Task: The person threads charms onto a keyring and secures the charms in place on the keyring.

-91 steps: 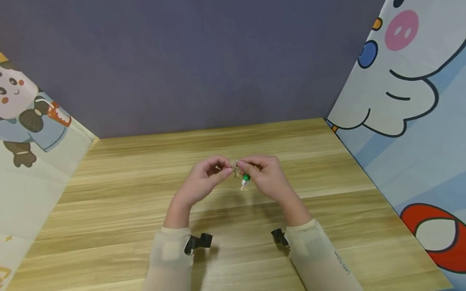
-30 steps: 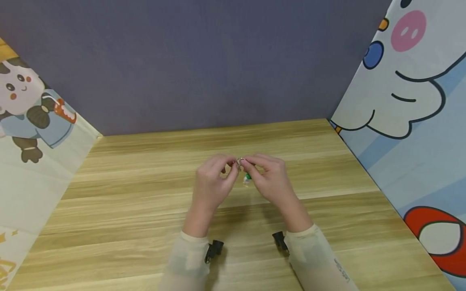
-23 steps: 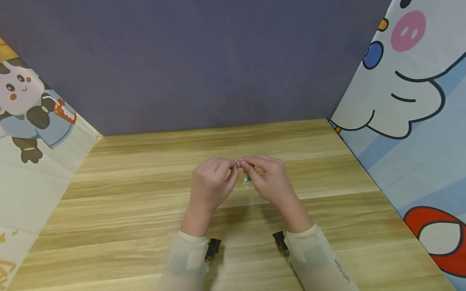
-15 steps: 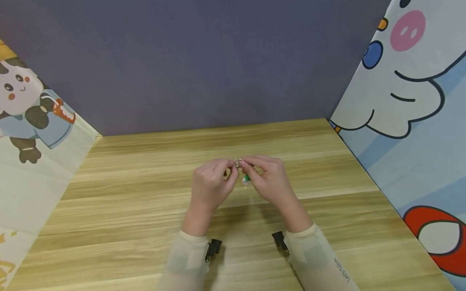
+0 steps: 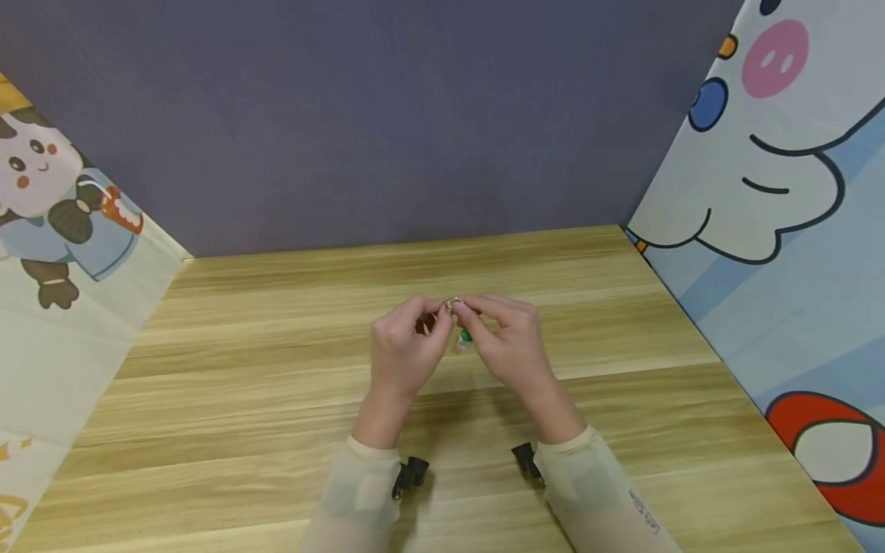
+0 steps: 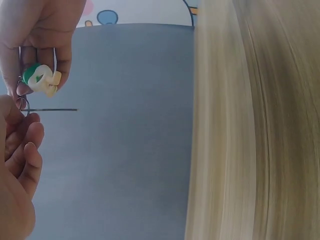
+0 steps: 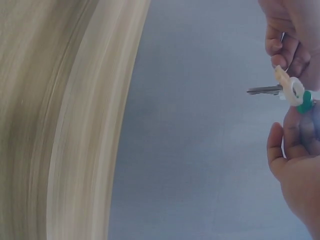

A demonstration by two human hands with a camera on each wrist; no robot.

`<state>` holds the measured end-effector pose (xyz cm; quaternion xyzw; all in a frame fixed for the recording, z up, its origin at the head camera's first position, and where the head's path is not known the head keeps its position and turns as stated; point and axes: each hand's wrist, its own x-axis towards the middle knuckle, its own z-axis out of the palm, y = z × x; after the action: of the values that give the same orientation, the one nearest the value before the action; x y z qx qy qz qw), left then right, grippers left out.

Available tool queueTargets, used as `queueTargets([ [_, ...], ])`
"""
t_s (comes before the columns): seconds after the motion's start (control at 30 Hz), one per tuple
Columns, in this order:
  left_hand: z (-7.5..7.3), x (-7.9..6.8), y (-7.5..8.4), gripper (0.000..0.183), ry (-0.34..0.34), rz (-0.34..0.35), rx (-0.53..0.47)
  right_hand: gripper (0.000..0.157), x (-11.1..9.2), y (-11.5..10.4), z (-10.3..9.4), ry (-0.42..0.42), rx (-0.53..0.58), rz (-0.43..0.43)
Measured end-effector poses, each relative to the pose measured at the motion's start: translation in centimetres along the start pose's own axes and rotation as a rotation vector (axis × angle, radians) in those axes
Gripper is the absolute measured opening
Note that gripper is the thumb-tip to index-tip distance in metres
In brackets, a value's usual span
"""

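Note:
My left hand (image 5: 403, 349) and right hand (image 5: 513, 342) meet fingertip to fingertip over the table. Between them is a small metal key ring (image 5: 452, 302), pinched by thumb and forefinger on each side. A key (image 6: 56, 109) hangs from the ring, its blade showing in both wrist views. Below my right fingers dangles a small charm (image 7: 294, 93), green at the top with a white middle and pale peach ends. In the head view the charm (image 5: 465, 338) shows just left of the right thumb. Fingertips hide part of the ring.
The light wood-grain table (image 5: 263, 384) spreads under both hands. A grey-purple panel (image 5: 387, 130) rises at its far edge. Cartoon-printed walls stand at the left (image 5: 131, 253) and right (image 5: 774, 307). Dark camera mounts sit at both wrists.
Since three seconds ago my left hand has moved right, close against the right fingers, and turned more upright. Over the last half second both hands have shifted only slightly, the ring staying between them.

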<state>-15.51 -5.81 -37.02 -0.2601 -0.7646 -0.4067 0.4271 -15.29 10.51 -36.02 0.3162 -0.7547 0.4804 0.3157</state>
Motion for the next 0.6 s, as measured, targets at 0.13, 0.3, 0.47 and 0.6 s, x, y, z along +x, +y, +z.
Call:
queueTargets([
  [0.13,0.03,0.17,0.21,0.009,0.002,-0.043,-0.045,0.01,0.1,0.0,-0.01,0.016,0.007,0.006],
  [0.3,0.16,0.28,0.22,0.008,0.009,-0.076,-0.081,0.01,0.19,0.04,0.05,0.025,0.0,0.014],
  [0.47,0.13,0.32,0.17,0.006,0.009,-0.082,-0.084,0.011,0.25,0.01,0.11,0.029,-0.001,0.011],
  [0.6,0.07,0.33,0.15,0.006,-0.001,-0.07,-0.06,0.01,0.29,0.13,0.09,0.026,-0.01,0.002],
])
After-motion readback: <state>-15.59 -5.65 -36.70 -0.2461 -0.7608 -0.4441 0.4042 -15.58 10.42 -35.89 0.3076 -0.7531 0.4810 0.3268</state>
